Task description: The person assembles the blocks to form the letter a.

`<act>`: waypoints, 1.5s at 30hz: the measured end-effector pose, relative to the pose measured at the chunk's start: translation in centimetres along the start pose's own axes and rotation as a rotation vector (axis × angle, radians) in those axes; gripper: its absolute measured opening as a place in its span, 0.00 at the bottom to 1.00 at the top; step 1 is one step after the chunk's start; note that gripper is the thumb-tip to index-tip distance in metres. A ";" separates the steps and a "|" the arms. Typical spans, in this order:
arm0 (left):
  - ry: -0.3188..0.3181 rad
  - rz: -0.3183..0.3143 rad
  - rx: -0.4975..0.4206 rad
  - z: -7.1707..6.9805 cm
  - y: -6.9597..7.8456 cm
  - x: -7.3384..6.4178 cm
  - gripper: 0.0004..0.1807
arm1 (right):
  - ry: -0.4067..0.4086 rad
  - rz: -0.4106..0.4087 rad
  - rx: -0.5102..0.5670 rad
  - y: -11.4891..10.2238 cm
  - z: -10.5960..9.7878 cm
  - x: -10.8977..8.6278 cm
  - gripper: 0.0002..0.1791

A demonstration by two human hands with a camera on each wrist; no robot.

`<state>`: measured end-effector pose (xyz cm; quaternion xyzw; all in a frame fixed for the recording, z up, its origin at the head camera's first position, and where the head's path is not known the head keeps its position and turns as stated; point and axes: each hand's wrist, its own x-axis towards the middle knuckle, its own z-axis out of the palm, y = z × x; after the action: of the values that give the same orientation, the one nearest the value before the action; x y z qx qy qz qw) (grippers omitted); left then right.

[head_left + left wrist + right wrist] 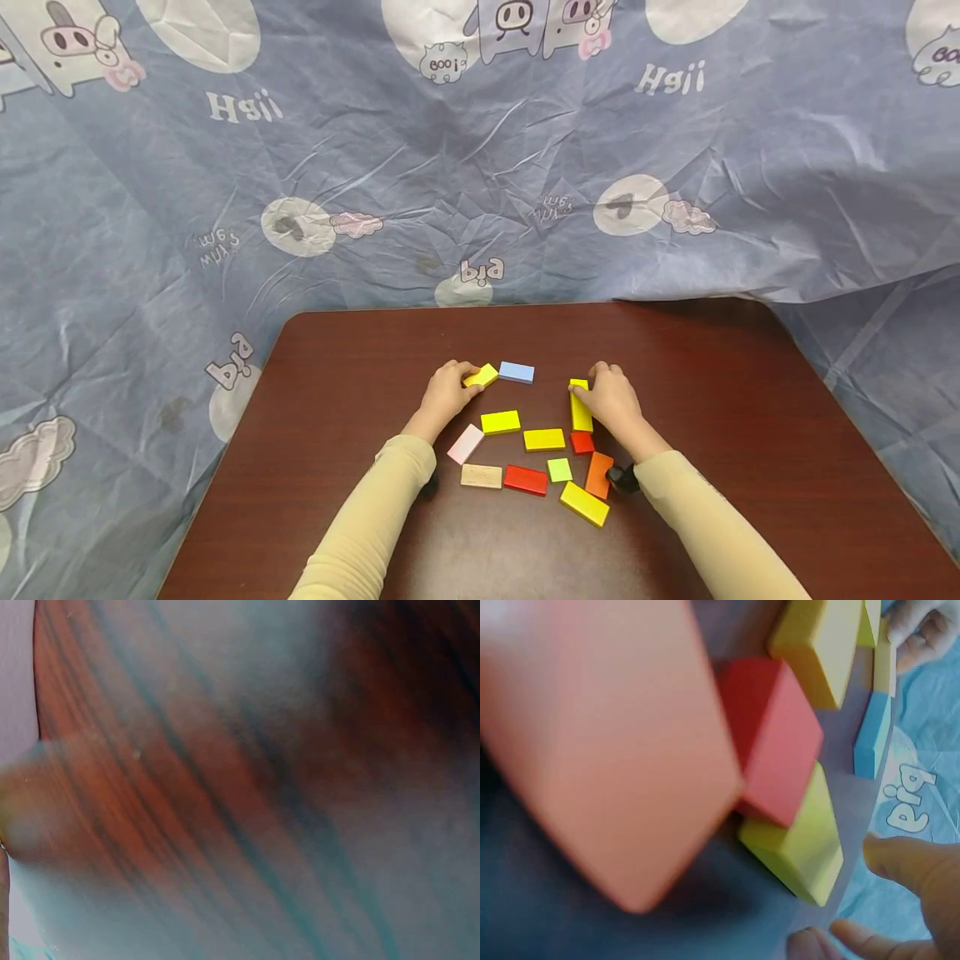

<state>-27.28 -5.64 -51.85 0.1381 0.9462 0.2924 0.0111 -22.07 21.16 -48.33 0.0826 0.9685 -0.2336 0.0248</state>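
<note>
The left hand (444,393) pinches a bright yellow, flat rectangular block (484,376) between thumb and fingers, in the far half of the brown wood-grain table (352,358), left of its middle. The right hand (615,404) has thumb and fingers spread apart at a glossy yellow, long rectangular block (582,413), its thumb over the far end (whether it touches, I cannot tell).

The left hand's block lies aslant, its long axis mostly sideways and its right end turned toward the far edge. The right hand's block points straight at the far edge.

From left to right come a pale pink rectangular block (466,444), a plain wooden rectangular block (481,476), a yellow block (500,422), a light blue rectangular block (517,372) just beside the pinched block's right end, a red rectangular block (526,480), another yellow block (543,440), a lime-green square block (559,470), a small red block (582,442) just beside the long block's near end, a slanted yellow block (584,504) and an orange rectangular block (598,475).
</note>
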 end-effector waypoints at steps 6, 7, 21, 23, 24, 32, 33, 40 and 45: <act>0.002 -0.003 0.006 0.1 -0.1 0.1 0.18 | -0.044 0.063 0.044 0.7 1.0 -1.1 0.32; 0.003 -0.002 0.006 0.1 -0.1 0.1 0.18 | -0.044 0.066 0.051 0.8 1.1 -1.1 0.32; 0.018 -0.003 -0.022 0.2 -0.2 0.0 0.18 | -0.024 0.061 0.056 0.0 1.9 -1.2 0.34; 0.018 -0.002 -0.025 0.1 -0.2 -0.1 0.18 | -0.022 0.049 0.051 -0.3 2.1 -1.1 0.34; 0.019 -0.002 -0.027 0.1 -0.2 -0.1 0.18 | -0.022 0.045 0.051 -0.5 2.1 -1.0 0.34; 0.007 -0.010 -0.028 0.3 -0.6 -0.2 0.18 | -0.010 -0.008 0.049 -2.2 3.1 -0.7 0.33; 0.007 -0.010 -0.029 0.3 -0.6 -0.2 0.19 | -0.011 -0.014 0.049 -2.5 3.2 -0.7 0.32; 0.007 -0.009 -0.042 0.3 -0.6 -0.1 0.19 | -0.024 -0.026 0.029 -3.7 4.0 -0.6 0.33; 0.008 -0.004 -0.029 0.4 -0.6 0.1 0.19 | -0.022 -0.020 0.018 -4.0 4.2 -0.5 0.34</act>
<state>-27.53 -5.87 -52.47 0.1349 0.9422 0.3065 0.0097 -22.19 15.65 -50.20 0.0704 0.9668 -0.2435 0.0323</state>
